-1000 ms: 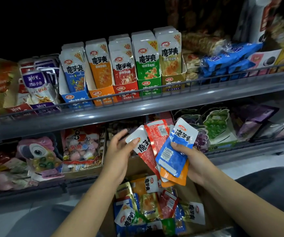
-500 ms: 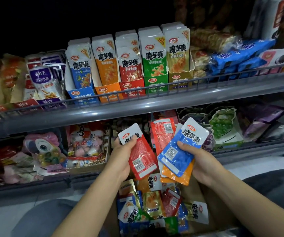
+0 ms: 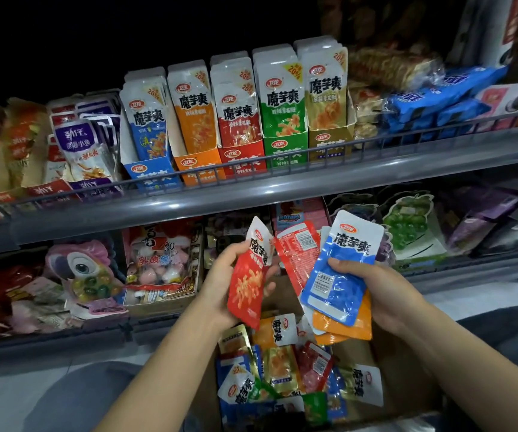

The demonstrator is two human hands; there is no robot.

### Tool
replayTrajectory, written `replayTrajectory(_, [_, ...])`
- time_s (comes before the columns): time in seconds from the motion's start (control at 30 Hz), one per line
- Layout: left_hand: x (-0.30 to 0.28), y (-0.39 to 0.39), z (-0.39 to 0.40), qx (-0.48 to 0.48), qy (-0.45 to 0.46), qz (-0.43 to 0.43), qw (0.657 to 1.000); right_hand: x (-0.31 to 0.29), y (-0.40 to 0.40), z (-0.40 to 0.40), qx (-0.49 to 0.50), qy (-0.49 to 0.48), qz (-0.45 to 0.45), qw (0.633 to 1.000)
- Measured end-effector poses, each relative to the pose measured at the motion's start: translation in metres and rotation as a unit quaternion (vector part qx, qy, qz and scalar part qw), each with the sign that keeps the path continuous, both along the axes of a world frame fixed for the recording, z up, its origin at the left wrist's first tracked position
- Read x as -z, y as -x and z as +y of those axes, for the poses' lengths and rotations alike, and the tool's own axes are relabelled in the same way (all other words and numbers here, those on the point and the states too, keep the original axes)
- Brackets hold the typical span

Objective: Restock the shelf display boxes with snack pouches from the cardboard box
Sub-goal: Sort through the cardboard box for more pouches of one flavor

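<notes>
- Left hand point(image 3: 236, 285): I am gripping one red pouch point(image 3: 248, 275), thumb across its face and fingers behind, holding it nearly upright just above the cardboard box point(image 3: 407, 369).
- Right hand point(image 3: 376, 288): I am clamping a fanned stack: a blue pouch point(image 3: 342, 269) on top, orange pouches point(image 3: 345, 328) beneath, a second red pouch point(image 3: 298, 254) sticking out to the left.
- Loose stock: more pouches are lying jumbled in the cardboard box, below and between my forearms.
- Destination: the display boxes are standing in a row on the upper shelf; the red display box point(image 3: 242, 157) is sitting between the orange display box point(image 3: 201, 166) and the green one point(image 3: 285, 151), and its pouches are standing upright and close together.
- Handling, as I judge it: the pouches are looking light, flat, glossy and limp, so likely slippery against each other. I am favouring a pinch near the sealed top edge, keeping the body straight for sliding in.
- Edges: a wire rail point(image 3: 314, 151) is running along the shelf front point(image 3: 220, 198), crossing the lower part of the display boxes, so a pouch is needing to go over it and drop in from above.
- Room: space above the box row is looking dark and open; gaps within the red display box are appearing narrow.
</notes>
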State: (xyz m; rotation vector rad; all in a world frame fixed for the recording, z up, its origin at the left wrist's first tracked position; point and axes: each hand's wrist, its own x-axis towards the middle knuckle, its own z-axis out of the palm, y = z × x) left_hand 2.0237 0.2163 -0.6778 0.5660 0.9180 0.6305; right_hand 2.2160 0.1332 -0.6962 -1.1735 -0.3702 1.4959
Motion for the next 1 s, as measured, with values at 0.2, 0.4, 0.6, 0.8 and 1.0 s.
replayTrajectory(0.2, [-0.001,0.002,-0.003,0.031,-0.013,0.038,0.999,-0.004,-0.008,-0.001,0.009,0.000,-0.007,1.000])
replayTrajectory(0.4, [0.008,-0.009,-0.014,0.029,-0.105,0.119,0.987,-0.001,0.005,-0.003,-0.027,-0.021,0.014,0.999])
replayTrajectory(0.6, [0.013,-0.012,-0.014,-0.018,-0.124,0.138,0.982,-0.002,0.014,-0.004,-0.048,-0.038,0.017,0.998])
replayTrajectory(0.8, [0.015,-0.006,-0.007,-0.059,-0.084,0.151,0.983,0.002,0.008,-0.001,0.010,-0.032,0.037,0.999])
replayTrajectory(1.0, [0.012,0.001,0.001,-0.066,-0.041,0.071,0.994,0.001,0.003,0.001,0.030,-0.037,0.055,0.997])
